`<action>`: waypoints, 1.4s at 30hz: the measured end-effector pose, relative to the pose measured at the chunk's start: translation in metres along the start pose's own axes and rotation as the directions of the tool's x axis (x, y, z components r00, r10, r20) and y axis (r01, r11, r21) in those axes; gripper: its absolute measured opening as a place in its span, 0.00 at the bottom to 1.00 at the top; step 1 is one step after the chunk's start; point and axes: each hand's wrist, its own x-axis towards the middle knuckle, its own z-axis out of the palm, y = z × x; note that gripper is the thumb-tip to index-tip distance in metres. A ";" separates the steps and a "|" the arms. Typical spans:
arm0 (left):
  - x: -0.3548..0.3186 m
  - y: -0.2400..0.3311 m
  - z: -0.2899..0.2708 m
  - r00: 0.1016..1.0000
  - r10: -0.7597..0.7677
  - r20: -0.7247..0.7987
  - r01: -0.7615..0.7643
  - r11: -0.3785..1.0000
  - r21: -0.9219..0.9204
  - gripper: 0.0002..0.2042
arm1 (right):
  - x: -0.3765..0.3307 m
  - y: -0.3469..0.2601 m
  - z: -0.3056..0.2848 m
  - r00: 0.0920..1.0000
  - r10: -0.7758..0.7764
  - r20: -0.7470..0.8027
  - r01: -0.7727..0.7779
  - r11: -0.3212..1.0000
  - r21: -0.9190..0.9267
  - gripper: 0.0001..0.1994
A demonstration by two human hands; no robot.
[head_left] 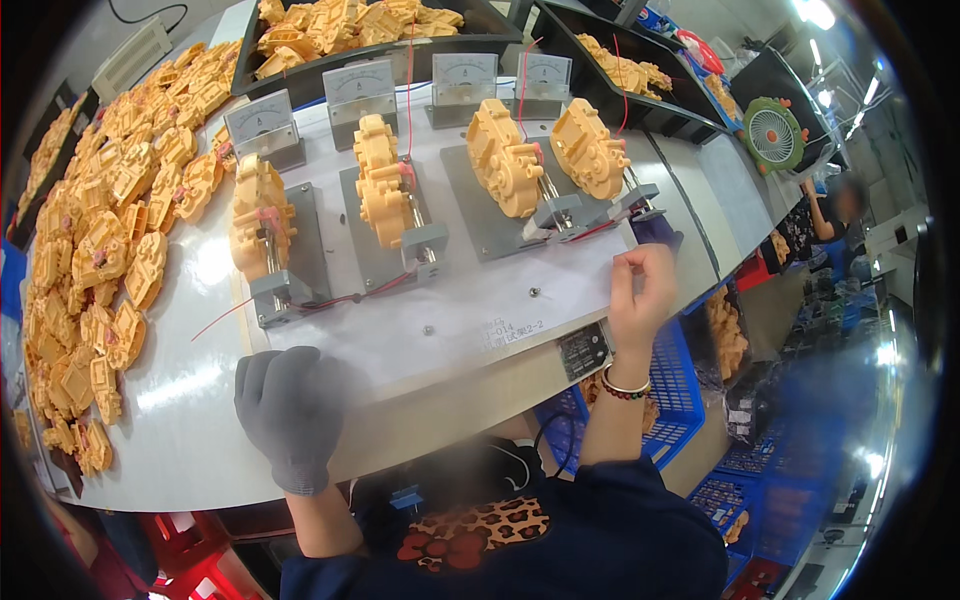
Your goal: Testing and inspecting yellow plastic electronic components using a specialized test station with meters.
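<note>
My left hand (290, 415), in a grey glove, rests palm down at the table's near edge with nothing visible in it. Beyond it stands a row of test fixtures, each with a yellow plastic gear housing (258, 220) clamped on a grey base. More housings sit in the fixtures in the middle (381, 180) and to the right (503, 157). My bare right hand (645, 290) is raised by the rightmost fixture's grey end block (637, 198), fingers pinched together. Whatever they hold is hidden. A dark piece (657, 233) shows just behind them.
Loose yellow housings (110, 230) heap the table's left side. Black bins (500, 38) of housings stand behind several analogue panel meters (362, 90). Thin red wires run among the fixtures. Blue crates (680, 385) sit below at right; a green fan (773, 135) and another person (835, 215) are beyond.
</note>
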 end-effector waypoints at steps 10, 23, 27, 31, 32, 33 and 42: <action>0.001 -0.003 0.008 0.995 0.098 0.013 -0.099 0.993 0.070 0.05 | -0.007 -0.087 -0.003 0.961 -0.271 0.058 0.227 0.891 0.392 0.07; -0.002 0.000 0.009 1.000 -0.015 -0.003 0.015 1.000 0.014 0.06 | -0.009 -0.127 0.046 0.889 -0.312 0.335 -0.054 0.656 0.753 0.05; -0.003 -0.002 0.004 0.991 -0.122 0.046 0.128 0.980 -0.155 0.01 | -0.010 -0.127 0.051 0.888 -0.288 0.358 -0.075 0.678 0.732 0.05; -0.002 -0.002 -0.002 0.978 -0.193 0.079 0.208 0.924 -0.321 0.04 | -0.010 -0.129 0.048 0.888 -0.278 0.366 -0.083 0.686 0.723 0.05; -0.002 -0.002 -0.002 0.977 -0.198 0.083 0.215 0.925 -0.314 0.05 | -0.010 -0.129 0.048 0.890 -0.270 0.367 -0.089 0.687 0.721 0.05; -0.002 -0.003 -0.002 0.975 -0.204 0.088 0.221 0.926 -0.307 0.06 | -0.010 -0.128 0.049 0.890 -0.269 0.367 -0.091 0.686 0.722 0.05; -0.003 -0.008 -0.002 0.970 -0.223 0.097 0.243 0.910 -0.336 0.05 | -0.009 -0.128 0.050 0.896 -0.250 0.367 -0.103 0.688 0.719 0.05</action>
